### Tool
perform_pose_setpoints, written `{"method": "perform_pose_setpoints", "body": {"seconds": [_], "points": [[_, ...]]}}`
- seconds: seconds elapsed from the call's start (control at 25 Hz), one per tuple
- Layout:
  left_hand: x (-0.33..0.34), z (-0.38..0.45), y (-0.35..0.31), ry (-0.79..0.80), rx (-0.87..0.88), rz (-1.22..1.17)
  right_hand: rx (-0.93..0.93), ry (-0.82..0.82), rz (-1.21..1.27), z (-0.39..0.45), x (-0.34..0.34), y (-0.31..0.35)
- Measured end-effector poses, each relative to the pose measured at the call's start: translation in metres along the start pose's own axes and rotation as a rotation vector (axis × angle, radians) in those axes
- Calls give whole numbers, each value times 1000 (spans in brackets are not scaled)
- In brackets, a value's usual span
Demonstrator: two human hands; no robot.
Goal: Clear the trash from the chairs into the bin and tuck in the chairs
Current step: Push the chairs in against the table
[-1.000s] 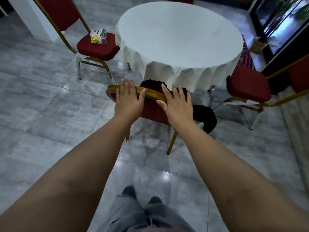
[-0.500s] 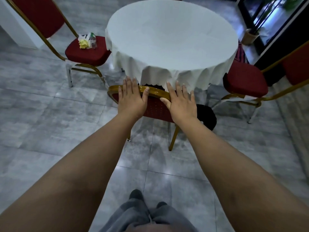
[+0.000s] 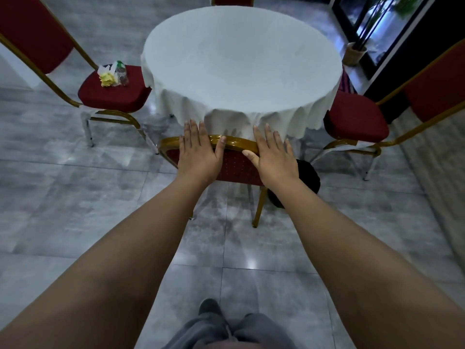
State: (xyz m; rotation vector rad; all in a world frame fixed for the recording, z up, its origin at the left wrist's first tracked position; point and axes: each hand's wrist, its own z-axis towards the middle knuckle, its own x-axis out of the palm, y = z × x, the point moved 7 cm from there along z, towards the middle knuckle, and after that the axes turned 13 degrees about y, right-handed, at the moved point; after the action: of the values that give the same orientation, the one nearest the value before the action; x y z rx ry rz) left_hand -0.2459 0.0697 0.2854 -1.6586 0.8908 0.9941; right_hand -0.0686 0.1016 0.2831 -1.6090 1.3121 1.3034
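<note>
Beside tucked chair (image 3: 237,167), black bin (image 3: 308,176).

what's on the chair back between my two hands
Nothing lies there: between the left hand and the right hand, the head view shows only the chair's bare gold top rail and red padding.

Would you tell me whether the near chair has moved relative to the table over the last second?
Yes: the near chair has slid in toward the table, its seat now under the cloth.
</note>
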Motion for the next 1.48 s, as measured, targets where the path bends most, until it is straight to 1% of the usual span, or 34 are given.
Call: {"method": "perform_pose_setpoints", "body": {"seconds": [0.2, 0.32, 0.44, 0.6, 0.68, 0.76, 0.88, 0.96, 1.04, 1.16, 1.32, 1.48], "points": [[3, 3, -1, -12, 19, -22, 4, 10, 66, -3, 1, -2], [2, 2, -2, -46, 22, -38, -40, -3, 119, -8, 5, -9], [-3, -3, -14, -88, 88, 29, -52, -22, 160, -13, 10, -32], [1, -4, -67, -125, 275, 206, 30, -19, 168, -16, 18, -82], [12, 0, -104, -94, 333, 252, 58, -16, 178, -16, 20, -111], [30, 6, -147, -29, 376, 252, 88, -21, 189, -19, 16, -148], [64, 11, -218, 48, 422, 243, 166, -34, 213, -32, 12, -221], [93, 20, -272, 105, 443, 210, 230, -52, 208, -45, 7, -287], [123, 25, -330, 146, 477, 204, 305, -35, 208, -62, 6, -356], [170, 28, -415, 207, 547, 216, 424, -73, 218, -87, 2, -456], [210, 38, -501, 234, 639, 241, 537, -84, 239, -107, 0, -545], [244, 70, -587, 298, 681, 243, 629, -96, 273, -95, -5, -637]]}}
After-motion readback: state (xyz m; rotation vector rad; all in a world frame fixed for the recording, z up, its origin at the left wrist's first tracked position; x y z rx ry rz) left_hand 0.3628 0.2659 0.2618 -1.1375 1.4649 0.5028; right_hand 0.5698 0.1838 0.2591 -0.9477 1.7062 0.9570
